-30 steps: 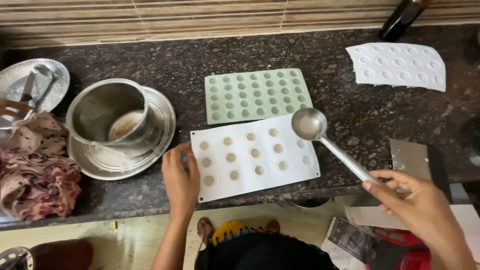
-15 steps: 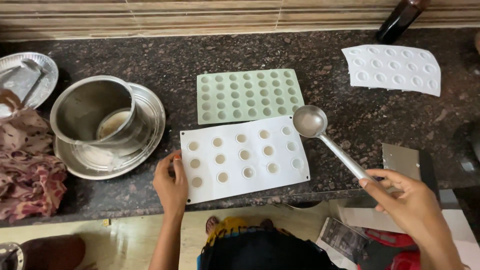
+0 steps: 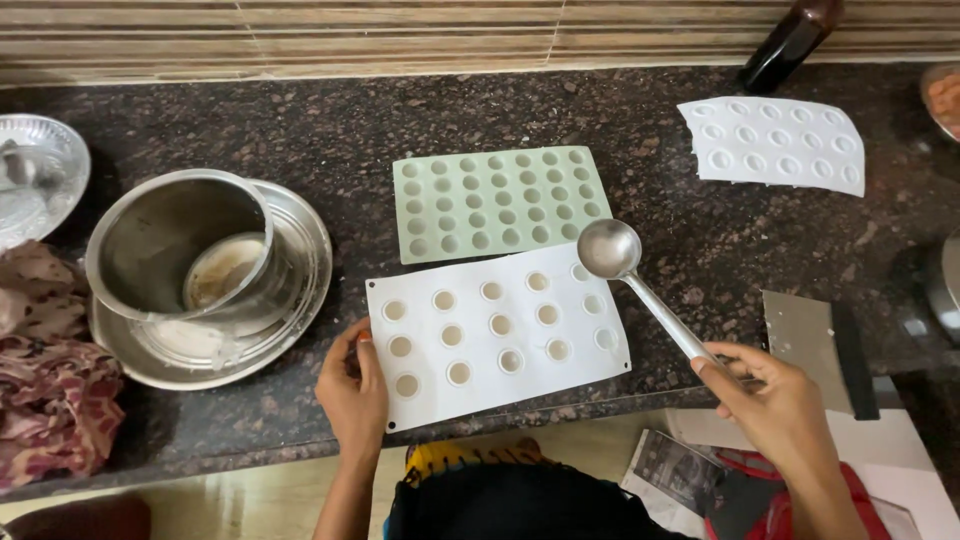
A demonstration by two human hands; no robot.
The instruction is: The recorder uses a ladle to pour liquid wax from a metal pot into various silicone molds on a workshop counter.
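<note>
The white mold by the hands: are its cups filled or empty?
Filled: the white mold shows pale beige batter in nearly every cup.

— Left hand [image 3: 355,390] presses on the near-left edge of the white mould [image 3: 497,335], cavities filled with pale batter.

— And the right hand [image 3: 775,400]?

— It grips the steel ladle [image 3: 640,290] by the handle, bowl hovering over the mould's far-right corner.

— Beyond it?

— A green mould [image 3: 500,203], just beside the white one. Left of both, a steel pot [image 3: 180,245] sits on a steel plate [image 3: 300,300], on the dark stone counter [image 3: 660,120].
</note>
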